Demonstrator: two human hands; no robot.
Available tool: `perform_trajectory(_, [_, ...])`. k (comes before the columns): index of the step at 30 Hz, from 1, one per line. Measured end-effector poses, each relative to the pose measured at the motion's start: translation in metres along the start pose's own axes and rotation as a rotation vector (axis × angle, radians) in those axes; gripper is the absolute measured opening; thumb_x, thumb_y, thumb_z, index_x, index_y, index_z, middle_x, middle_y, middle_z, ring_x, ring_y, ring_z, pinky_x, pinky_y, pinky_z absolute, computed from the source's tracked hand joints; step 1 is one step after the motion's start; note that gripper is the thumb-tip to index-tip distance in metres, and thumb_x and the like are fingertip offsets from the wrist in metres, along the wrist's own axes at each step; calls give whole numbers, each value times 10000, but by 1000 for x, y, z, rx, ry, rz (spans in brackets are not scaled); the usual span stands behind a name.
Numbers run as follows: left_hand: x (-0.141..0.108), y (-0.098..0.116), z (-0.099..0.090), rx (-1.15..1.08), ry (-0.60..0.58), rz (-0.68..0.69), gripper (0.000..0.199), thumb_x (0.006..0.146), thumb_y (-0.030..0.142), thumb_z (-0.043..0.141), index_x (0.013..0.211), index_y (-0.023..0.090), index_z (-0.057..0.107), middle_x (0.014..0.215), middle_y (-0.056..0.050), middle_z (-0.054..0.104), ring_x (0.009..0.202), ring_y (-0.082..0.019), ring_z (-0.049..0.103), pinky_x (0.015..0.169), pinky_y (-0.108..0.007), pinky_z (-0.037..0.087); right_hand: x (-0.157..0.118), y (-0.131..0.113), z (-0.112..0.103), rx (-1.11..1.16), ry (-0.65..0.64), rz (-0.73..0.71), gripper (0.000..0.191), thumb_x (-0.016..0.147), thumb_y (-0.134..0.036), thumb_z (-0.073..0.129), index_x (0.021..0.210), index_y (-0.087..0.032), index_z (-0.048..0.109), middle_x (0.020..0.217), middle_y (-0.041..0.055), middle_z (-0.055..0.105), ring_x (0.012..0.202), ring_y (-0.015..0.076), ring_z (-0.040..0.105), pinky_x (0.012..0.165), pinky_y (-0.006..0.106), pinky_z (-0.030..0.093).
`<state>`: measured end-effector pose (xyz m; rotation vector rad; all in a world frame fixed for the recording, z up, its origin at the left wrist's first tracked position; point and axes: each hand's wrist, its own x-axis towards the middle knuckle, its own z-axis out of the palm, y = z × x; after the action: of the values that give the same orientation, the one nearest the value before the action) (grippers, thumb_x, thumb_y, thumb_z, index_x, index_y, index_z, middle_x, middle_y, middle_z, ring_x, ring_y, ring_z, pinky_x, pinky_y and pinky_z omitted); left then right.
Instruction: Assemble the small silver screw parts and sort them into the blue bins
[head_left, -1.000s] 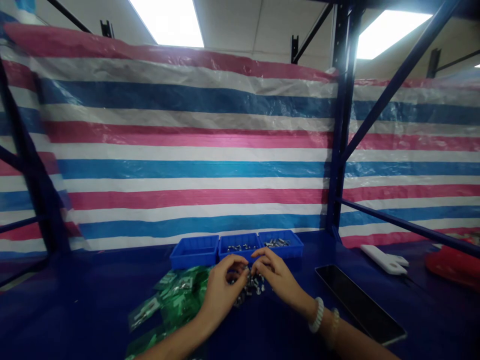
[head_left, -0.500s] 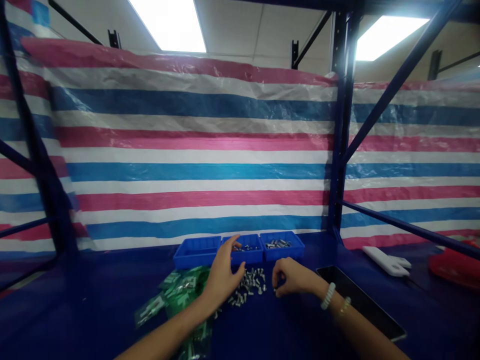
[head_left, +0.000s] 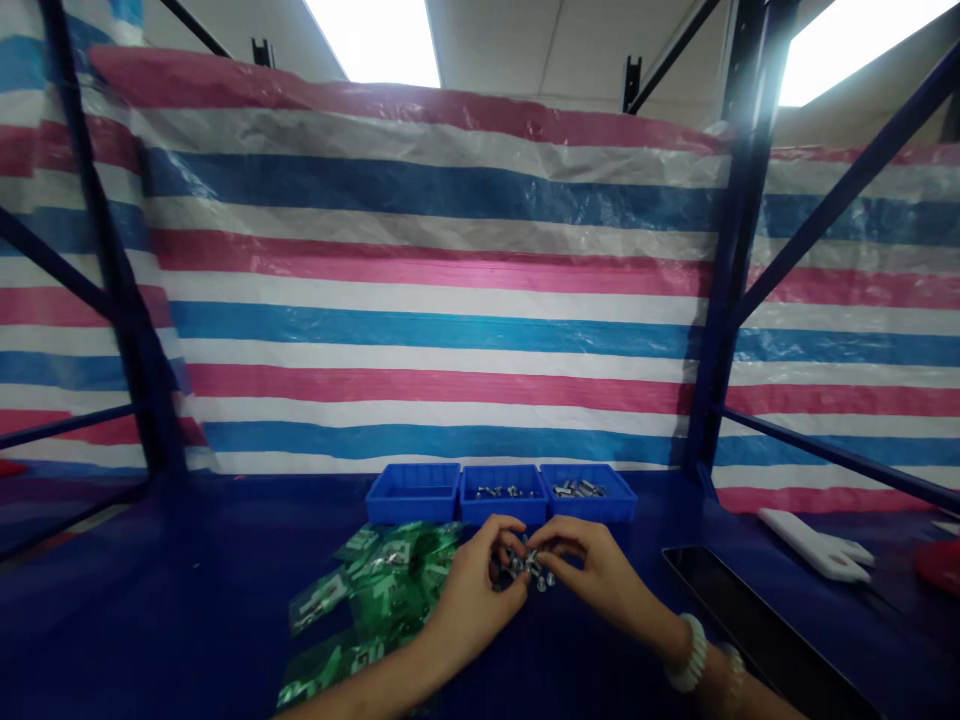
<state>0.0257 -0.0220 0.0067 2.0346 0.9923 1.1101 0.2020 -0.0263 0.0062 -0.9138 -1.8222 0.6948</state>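
Small metal screws (head_left: 541, 580) lie in a heap on the dark blue tabletop (head_left: 187, 630), partly hidden by my fingers. My left hand (head_left: 474, 585) curls round the heap from the left, thumb and fingers bent inward against the screws. From the right, my right hand (head_left: 604, 565) meets it with thumb and fingertips drawn together on the screws. Just beyond my hands stand a middle blue tray (head_left: 504, 513) and a right blue tray (head_left: 596, 508), both with metal parts inside. Green-printed clear packets (head_left: 397, 590) are piled beside my left forearm.
A left blue tray (head_left: 412, 511) adjoins the middle one. Right of my right forearm lies a black flat slab like a phone or tablet (head_left: 757, 625), with a white device (head_left: 814, 545) beyond. Blue rack posts (head_left: 739, 260) and a striped plastic sheet (head_left: 450, 330) enclose the tabletop.
My left hand has come down from near the trays to the screws. My right hand has moved in to meet it, and the spread screws are now gathered closer together. The view has shifted slightly.
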Motion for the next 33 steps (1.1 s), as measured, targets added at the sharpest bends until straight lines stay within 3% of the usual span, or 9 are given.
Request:
perform_trajectory(4, [-3, 2, 2, -16, 38, -2, 356, 662, 59, 560, 989, 197, 530, 841, -9, 625, 721, -156, 562, 581, -233, 412, -2, -4, 2, -16, 28, -10, 129, 801, -167, 608, 886, -180, 704, 863, 46, 708, 771, 174, 666, 714, 269, 523])
perform_trajectory(11, [-3, 6, 4, -28, 131, -12, 133, 734, 164, 613, 863, 183, 587, 715, 9, 593, 639, -141, 537, 568, -224, 414, -1, -10, 5, 11, 37, 105, 202, 833, -302, 598, 752, -139, 687, 684, 30, 662, 612, 141, 594, 558, 226, 446])
perform_trajectory(18, [-3, 9, 2, -22, 188, 80, 82, 794, 236, 602, 813, 169, 644, 751, -28, 636, 699, -169, 599, 653, -260, 467, 0, 2, 11, 234, -146, 104, 426, 900, -474, 468, 687, -136, 616, 618, 17, 592, 582, 129, 560, 561, 241, 439])
perform_trajectory(25, [-2, 13, -1, 126, 122, 200, 111, 759, 101, 549, 775, 177, 629, 774, -22, 608, 725, -160, 588, 665, -254, 455, 3, 10, 13, 381, -240, 142, 407, 820, -536, 558, 740, -140, 611, 605, -9, 569, 546, 116, 539, 560, 249, 442])
perform_trajectory(29, [22, 13, -8, 218, 101, 292, 132, 766, 90, 538, 782, 184, 629, 781, -14, 625, 759, -156, 593, 700, -256, 457, 3, 8, 11, 354, -185, 139, 300, 812, -442, 586, 855, -148, 627, 686, 11, 605, 617, 139, 572, 592, 263, 460])
perform_trajectory(33, [71, -2, -19, 323, 163, 278, 151, 768, 98, 538, 840, 173, 647, 834, -35, 652, 804, -172, 603, 753, -294, 468, 3, 4, 2, 56, -53, 50, 217, 857, -286, 534, 1020, -166, 615, 792, 39, 641, 735, 165, 599, 666, 278, 472])
